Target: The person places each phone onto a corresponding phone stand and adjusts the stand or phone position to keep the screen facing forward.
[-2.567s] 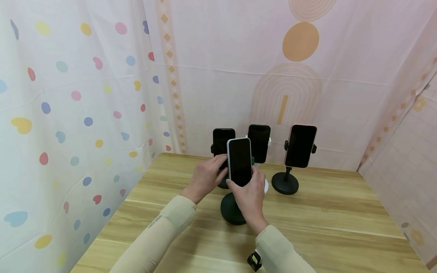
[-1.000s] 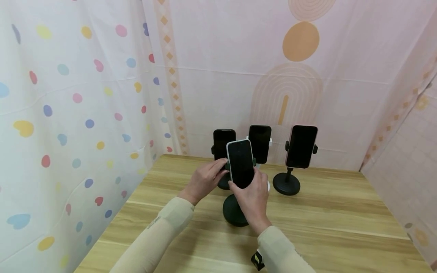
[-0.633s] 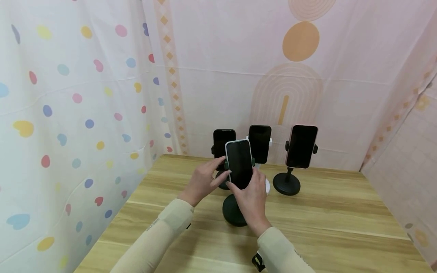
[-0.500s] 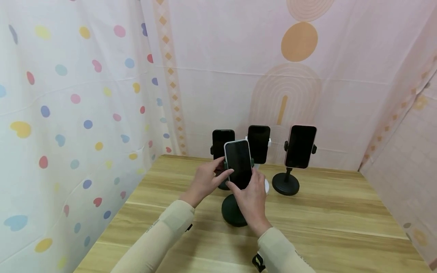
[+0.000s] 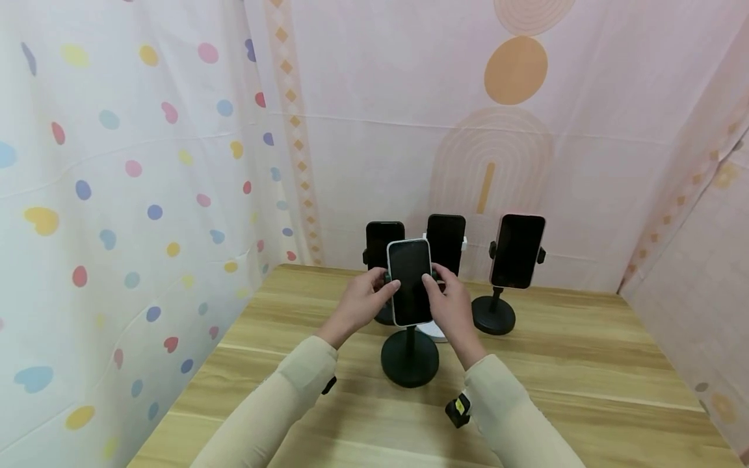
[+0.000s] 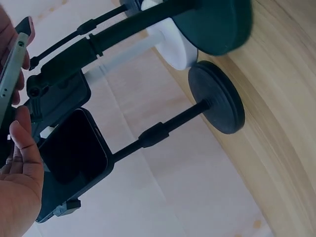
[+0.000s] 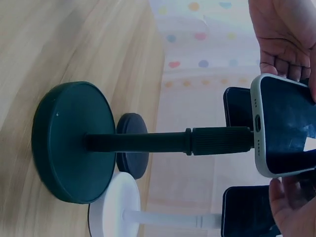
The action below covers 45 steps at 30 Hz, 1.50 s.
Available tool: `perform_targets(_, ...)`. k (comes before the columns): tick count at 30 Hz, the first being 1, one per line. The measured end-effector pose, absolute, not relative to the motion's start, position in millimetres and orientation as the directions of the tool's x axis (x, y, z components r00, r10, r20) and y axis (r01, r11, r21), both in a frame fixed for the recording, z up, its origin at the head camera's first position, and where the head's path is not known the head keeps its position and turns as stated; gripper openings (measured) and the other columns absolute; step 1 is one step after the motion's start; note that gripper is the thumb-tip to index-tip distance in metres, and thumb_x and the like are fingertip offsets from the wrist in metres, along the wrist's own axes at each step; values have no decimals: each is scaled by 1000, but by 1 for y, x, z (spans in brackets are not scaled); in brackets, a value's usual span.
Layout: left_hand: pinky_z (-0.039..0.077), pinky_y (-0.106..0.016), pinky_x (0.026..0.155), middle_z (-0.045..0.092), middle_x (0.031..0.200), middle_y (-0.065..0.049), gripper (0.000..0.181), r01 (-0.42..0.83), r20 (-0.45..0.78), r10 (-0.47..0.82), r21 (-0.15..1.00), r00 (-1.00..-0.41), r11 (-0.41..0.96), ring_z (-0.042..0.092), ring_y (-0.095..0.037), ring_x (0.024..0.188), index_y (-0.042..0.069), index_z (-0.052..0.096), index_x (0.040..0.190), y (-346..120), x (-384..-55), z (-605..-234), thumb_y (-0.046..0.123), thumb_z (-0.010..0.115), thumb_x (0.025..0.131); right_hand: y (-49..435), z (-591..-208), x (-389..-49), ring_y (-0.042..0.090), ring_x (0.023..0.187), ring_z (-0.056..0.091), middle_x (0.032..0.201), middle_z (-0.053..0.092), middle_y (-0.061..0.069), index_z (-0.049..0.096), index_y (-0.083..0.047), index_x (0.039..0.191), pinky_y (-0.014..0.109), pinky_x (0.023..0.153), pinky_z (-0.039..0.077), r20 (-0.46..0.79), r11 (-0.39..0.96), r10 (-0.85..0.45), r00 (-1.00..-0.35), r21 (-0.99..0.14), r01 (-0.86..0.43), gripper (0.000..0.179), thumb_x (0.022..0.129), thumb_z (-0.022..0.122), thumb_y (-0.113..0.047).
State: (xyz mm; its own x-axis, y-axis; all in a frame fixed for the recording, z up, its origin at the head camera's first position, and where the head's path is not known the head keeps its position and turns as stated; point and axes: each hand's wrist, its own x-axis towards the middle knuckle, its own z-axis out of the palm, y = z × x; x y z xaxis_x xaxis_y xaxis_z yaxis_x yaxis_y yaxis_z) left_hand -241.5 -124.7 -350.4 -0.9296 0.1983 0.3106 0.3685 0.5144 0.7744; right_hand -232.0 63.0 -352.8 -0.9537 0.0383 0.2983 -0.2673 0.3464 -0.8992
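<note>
A phone with a pale rim (image 5: 411, 263) sits upright, screen towards me, on a dark green phone stand (image 5: 399, 367) in the head view. My left hand (image 5: 355, 302) holds its left edge, the thumb on the front and the fingers reaching behind. On the opposite edge my right hand (image 5: 453, 309) grips in the same way, thumb on the screen's right border. The right wrist view shows the stand's ribbed pole (image 7: 222, 140) rising to the phone's bottom end (image 7: 257, 123). The clamp behind the phone is mostly hidden by it and my fingers.
Three more phones stand behind on holders: a left phone (image 5: 383, 235) on a black stand, a middle phone (image 5: 447, 235) on a white one, and a right phone (image 5: 517, 252) on a black stand (image 5: 493, 316). Patterned curtains (image 5: 374, 162) enclose the wooden table (image 5: 556, 377).
My right hand has gone from the phone's lower right corner up to its right edge. My left thumb has shifted onto the phone's front. The green base shows more fully now.
</note>
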Motion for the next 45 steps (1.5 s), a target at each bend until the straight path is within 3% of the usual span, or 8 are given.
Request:
perform_targets(7,55,-34,71,69,97,-5,33,346,296,179,809,-938,475,64,-17,79,4,62,123,-123,-244,-350,28,61,100,63,-353,-231,31,107,65,126,63,17,57,-6,138,49,86,53,293,314,55,-954,-912,-262,41,103,57,-26)
perform_targets(14,51,-37,76,67,100,-6,35,388,343,184,762,-921,519,60,-19,85,3,60,128,-123,-246,-351,26,59,102,62,-353,-229,29,105,66,128,62,16,57,-3,137,47,84,54,314,319,63,-947,-906,-279,41,102,59,-25)
perform_targets(30,45,-34,67,62,90,-5,33,460,396,239,702,-887,544,51,-18,73,1,57,128,-127,-252,-353,22,58,103,63,-359,-230,30,101,65,119,64,19,56,2,133,46,80,54,358,352,58,-932,-881,-317,41,100,62,-22)
perform_targets(45,41,-32,62,57,80,-2,29,462,417,217,683,-883,566,48,-18,67,3,61,122,-126,-252,-354,24,59,102,64,-353,-229,31,101,65,125,63,20,55,1,135,47,81,53,327,406,42,-944,-869,-283,44,101,61,-25)
